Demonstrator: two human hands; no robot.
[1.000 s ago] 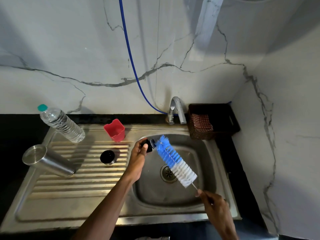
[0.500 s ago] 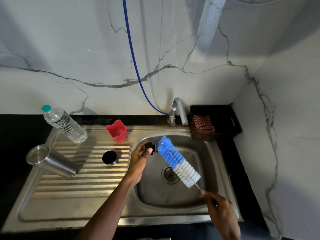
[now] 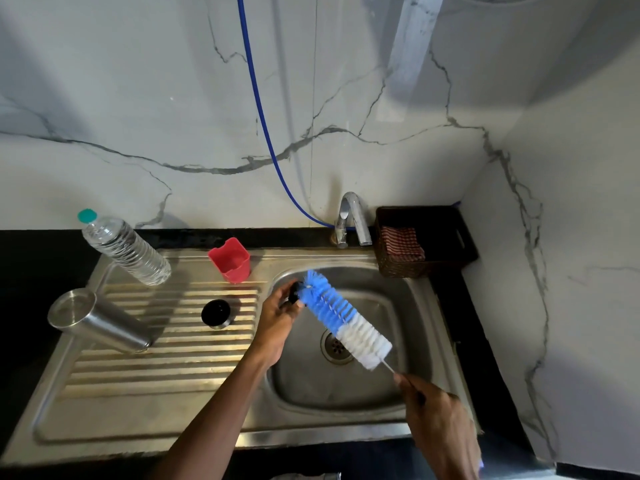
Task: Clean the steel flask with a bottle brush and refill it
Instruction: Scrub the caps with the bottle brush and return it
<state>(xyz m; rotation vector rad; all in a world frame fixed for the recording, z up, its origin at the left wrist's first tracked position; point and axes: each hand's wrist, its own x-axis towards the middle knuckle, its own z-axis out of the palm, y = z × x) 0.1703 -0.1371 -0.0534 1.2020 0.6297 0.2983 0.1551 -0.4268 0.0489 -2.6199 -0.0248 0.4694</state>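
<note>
The steel flask [image 3: 100, 320] lies tilted on the ribbed drainboard at the left, its mouth up and left. A black round cap [image 3: 216, 313] sits on the drainboard near it. Over the sink basin [image 3: 408, 306], my right hand [image 3: 440, 424] grips the wire handle of a blue and white bottle brush [image 3: 343, 318]. My left hand [image 3: 277, 317] holds a small black part [image 3: 293, 296] against the brush's blue tip; most of that part is hidden by my fingers.
A clear water bottle [image 3: 126, 251] with a teal cap leans at the back left. A red cup [image 3: 230, 259] stands behind the drainboard. The tap [image 3: 351, 216] rises behind the basin, a dark basket [image 3: 426, 237] with a checked cloth to its right. A blue hose [image 3: 263, 126] hangs down the wall.
The brush and both hands have barely shifted; the brush tip stays against the black part in my left hand.
</note>
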